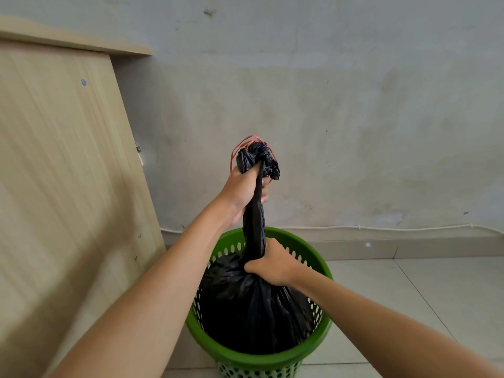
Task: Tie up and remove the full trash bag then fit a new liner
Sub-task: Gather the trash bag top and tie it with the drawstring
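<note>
Head view: left hand grips the twisted neck of the black trash bag, which sits in the green perforated bin; right hand clenches the neck lower. A wooden panel stands close left, a grey wall behind.

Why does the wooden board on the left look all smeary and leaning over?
Head view: the board is blurred and tilted by the wide lens near the edge; the bag, left hand and right hand in the middle look sharp.
</note>
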